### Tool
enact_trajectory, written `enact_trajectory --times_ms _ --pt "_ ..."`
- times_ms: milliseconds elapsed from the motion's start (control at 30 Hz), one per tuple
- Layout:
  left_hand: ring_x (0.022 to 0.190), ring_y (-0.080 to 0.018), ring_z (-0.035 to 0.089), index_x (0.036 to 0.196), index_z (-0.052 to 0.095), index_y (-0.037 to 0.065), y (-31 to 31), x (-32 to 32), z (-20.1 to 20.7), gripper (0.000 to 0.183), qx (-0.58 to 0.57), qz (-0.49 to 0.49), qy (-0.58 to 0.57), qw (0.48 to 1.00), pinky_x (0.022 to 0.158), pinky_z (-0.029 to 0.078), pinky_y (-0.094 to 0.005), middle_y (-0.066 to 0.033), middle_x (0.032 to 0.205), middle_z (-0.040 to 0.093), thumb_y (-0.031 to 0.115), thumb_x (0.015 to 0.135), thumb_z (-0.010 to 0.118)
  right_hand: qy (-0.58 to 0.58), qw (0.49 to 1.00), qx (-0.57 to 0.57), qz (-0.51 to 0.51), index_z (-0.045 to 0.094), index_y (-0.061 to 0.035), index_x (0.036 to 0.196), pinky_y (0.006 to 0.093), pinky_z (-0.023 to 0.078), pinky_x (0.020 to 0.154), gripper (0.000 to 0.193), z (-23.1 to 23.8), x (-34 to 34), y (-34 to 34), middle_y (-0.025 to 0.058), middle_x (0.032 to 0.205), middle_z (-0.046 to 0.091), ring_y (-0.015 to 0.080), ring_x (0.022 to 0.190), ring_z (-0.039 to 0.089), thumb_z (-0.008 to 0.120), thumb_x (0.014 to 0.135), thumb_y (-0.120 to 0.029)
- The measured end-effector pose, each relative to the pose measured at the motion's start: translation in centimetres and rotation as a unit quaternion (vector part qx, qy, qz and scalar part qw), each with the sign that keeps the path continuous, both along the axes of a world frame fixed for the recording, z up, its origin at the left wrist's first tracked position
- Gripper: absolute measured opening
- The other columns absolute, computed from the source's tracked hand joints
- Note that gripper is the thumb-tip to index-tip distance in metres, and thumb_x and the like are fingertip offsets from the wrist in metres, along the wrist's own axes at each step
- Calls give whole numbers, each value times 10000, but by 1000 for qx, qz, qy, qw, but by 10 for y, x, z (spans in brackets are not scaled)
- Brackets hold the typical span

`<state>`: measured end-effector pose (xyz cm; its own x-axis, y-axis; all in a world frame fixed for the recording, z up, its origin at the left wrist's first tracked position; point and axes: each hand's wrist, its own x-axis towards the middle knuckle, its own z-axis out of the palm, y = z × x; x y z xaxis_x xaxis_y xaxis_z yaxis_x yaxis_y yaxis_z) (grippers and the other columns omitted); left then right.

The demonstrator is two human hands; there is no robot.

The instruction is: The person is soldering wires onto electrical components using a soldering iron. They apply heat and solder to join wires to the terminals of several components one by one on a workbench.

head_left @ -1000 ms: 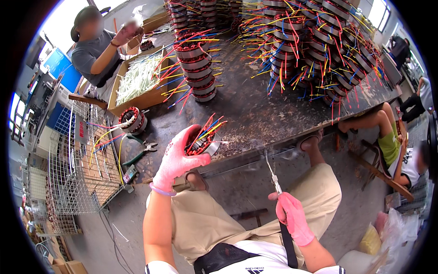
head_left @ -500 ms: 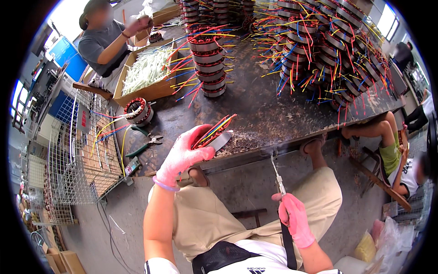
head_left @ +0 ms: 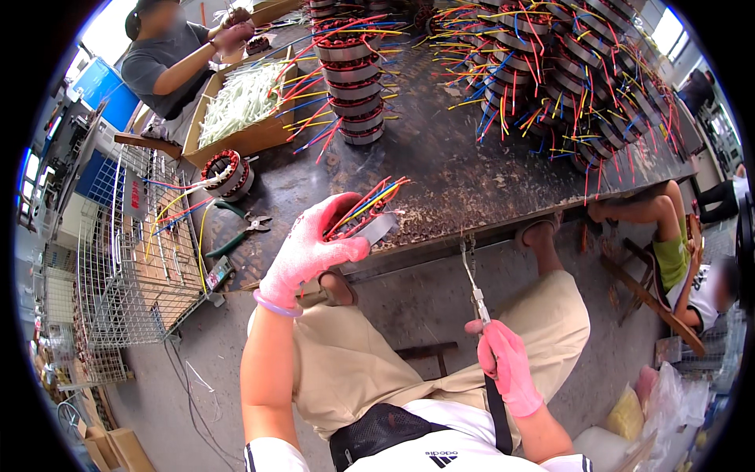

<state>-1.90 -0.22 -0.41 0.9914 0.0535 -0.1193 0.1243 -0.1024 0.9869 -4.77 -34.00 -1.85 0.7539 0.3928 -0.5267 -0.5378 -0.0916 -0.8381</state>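
My left hand (head_left: 313, 244), in a pink glove, is closed round a motor stator (head_left: 376, 230) at the table's front edge. Red, yellow and blue lead wires (head_left: 383, 197) lie bunched across the stator and point to the right. My right hand (head_left: 507, 366), also gloved in pink, grips a slim metal tool (head_left: 479, 303) above my lap. The tool's long thin tip points up toward the table edge; its exact kind cannot be made out.
Another stator (head_left: 228, 175) and green-handled cutters (head_left: 240, 232) lie at left. Stacked stators (head_left: 351, 86) stand ahead; a large wired pile (head_left: 566, 79) fills the far right. A cardboard box (head_left: 236, 145) holds white sleeves. A wire basket (head_left: 118, 267) flanks the table; co-workers sit far left and right.
My left hand has shifted slightly left and up with the stator. The tool in my right hand has moved a little up. Faint smoke near its tip has thinned. The view has shifted slightly.
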Motion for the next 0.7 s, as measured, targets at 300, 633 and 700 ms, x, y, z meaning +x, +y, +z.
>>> enact_trajectory --times_ms 300,633,700 --pt "1142 -304 611 1325 520 -15 1 8 -14 900 295 40 -127 946 987 478 -384 -152 1233 612 337 587 897 28 999 15 7 612 16 1165 217 217 460 355 2 0 2 -61 577 422 25 498 308 449 1059 -282" --pt "1166 -353 582 1376 461 -11 -5 19 -31 964 476 -12 -123 871 993 478 -411 -171 1271 570 263 554 883 86 994 54 36 623 -1 1190 209 241 498 337 -30 -8 -1 -74 618 420 34 547 351 514 1036 -280" --pt "1177 -354 576 1379 459 -13 -7 19 -31 966 463 -13 -119 878 1002 472 -410 -173 1283 565 256 555 885 89 993 58 41 622 4 1187 205 246 499 333 -31 -8 0 -74 617 417 31 550 355 511 1037 -272"
